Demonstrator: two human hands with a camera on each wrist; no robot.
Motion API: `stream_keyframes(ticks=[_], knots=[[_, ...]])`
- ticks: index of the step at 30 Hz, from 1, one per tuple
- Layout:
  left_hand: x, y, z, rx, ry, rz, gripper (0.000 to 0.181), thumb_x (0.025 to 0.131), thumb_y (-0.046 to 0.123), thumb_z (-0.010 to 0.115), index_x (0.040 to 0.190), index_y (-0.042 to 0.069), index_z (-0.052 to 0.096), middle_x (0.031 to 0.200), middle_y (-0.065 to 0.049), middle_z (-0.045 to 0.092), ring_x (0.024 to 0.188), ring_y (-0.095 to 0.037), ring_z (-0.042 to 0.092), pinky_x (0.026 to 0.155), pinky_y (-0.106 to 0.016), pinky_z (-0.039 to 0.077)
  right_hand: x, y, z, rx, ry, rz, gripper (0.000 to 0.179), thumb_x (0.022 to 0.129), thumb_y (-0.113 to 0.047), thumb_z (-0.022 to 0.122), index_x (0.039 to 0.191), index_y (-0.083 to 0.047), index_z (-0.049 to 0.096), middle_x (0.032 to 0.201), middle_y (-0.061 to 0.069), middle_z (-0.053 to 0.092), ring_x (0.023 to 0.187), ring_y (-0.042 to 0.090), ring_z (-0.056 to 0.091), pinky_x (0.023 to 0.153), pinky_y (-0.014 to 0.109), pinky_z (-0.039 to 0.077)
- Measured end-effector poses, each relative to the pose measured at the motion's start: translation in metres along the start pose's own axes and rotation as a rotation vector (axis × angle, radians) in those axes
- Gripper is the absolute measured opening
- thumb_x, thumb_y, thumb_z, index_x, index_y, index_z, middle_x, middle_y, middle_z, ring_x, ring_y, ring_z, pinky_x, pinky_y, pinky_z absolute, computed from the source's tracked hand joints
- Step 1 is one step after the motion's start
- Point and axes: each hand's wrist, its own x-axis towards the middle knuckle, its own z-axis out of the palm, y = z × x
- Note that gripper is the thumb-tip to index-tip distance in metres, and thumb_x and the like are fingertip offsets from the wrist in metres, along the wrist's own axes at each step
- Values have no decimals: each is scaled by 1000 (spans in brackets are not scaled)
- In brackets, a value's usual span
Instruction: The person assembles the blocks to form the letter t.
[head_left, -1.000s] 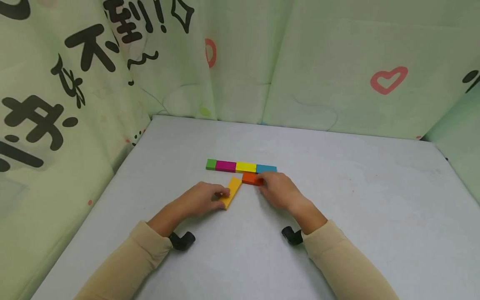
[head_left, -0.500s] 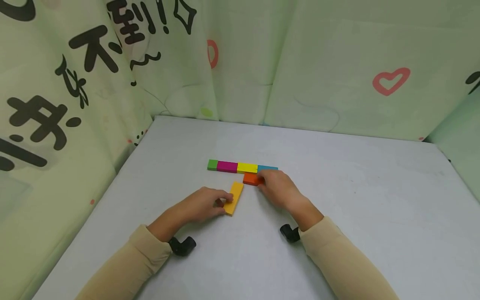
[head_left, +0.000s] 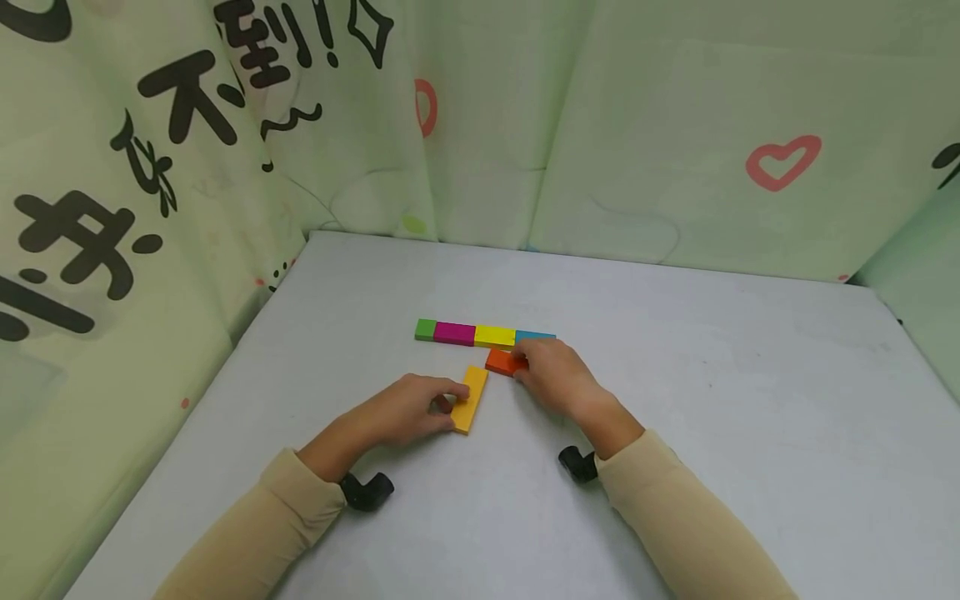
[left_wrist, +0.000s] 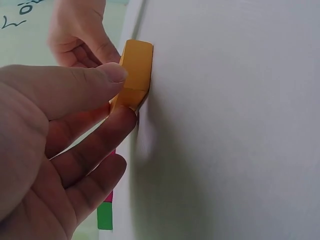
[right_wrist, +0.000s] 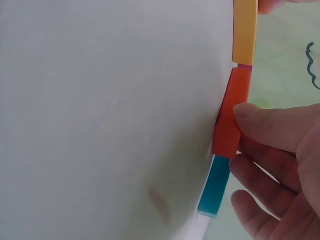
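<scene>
My left hand point(head_left: 411, 408) pinches a long yellow-orange block point(head_left: 471, 400) between thumb and fingers; the block points away from me at a slant. The left wrist view shows the thumb on one face of this block point(left_wrist: 137, 65) and a fingertip at its near end. My right hand point(head_left: 558, 379) grips a red-orange block point(head_left: 501, 362), its thumb on the side of that block point(right_wrist: 234, 97) in the right wrist view. Just beyond lies a straight row of a green block point(head_left: 425, 330), a magenta block point(head_left: 454, 333), a yellow block point(head_left: 494, 336) and a blue block point(head_left: 534, 335), partly covered by the right hand.
Everything lies on a white table point(head_left: 675, 417). A pale green curtain point(head_left: 637, 125) with black lettering and hearts hangs behind the table and along its left side. Black devices, one at each wrist point(head_left: 367, 492), stick inward from the beige sleeves point(head_left: 255, 525).
The left hand has drawn the yellow-orange block towards the person and turned it a little steeper. The red-orange block has tilted slightly and come a little away from the row.
</scene>
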Motion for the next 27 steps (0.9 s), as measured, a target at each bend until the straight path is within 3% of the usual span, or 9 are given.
stream_keyframes(ticks=[12, 27], knots=[[1, 5, 3, 22, 9, -27, 39, 92, 17, 75, 130, 11, 65, 123, -1, 67, 106, -17, 64, 96, -36, 50, 0, 2, -1, 20, -32, -7, 30, 95, -12, 70, 125, -4, 68, 121, 9, 67, 113, 29, 58, 102, 44, 46], [1, 14, 12, 54, 21, -42, 41, 89, 18, 78, 128, 10, 67, 120, -2, 68, 104, -18, 62, 95, -35, 51, 1, 4, 1, 32, -47, -36, 28, 96, -12, 69, 123, -5, 68, 117, 9, 68, 109, 28, 59, 101, 44, 46]])
